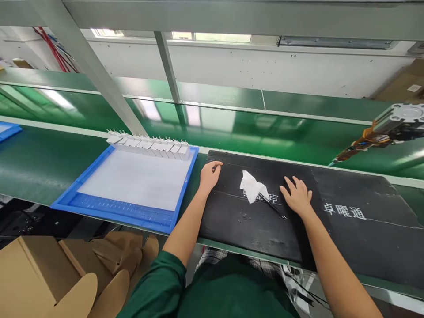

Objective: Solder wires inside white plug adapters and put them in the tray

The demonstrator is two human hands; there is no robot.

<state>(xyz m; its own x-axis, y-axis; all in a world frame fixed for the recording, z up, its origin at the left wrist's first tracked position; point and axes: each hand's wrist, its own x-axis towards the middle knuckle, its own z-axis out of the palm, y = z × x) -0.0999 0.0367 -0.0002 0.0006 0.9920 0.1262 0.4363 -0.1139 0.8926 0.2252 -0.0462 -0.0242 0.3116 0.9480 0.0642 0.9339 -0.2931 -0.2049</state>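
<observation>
My left hand (210, 176) rests at the left edge of the black board (228, 221), its fingers loosely bent and apart, with nothing visible in them. Further right on the same board lies my right hand (297, 194), palm down and fingers spread, holding nothing. Between the hands sits a crumpled white cloth (252, 186). Dark tweezers (274, 206) lie with one end at the cloth and their tips pointing toward the front right. White lettering on the board is partly covered by the cloth.
Left of the board, a blue tray (132, 217) holds a white sheet and a row of small white blocks (149, 146) with pins. A metal device (380, 132) hangs at the right. Cardboard boxes (46, 269) stand at the lower left. Another blue tray (9, 131) shows at far left.
</observation>
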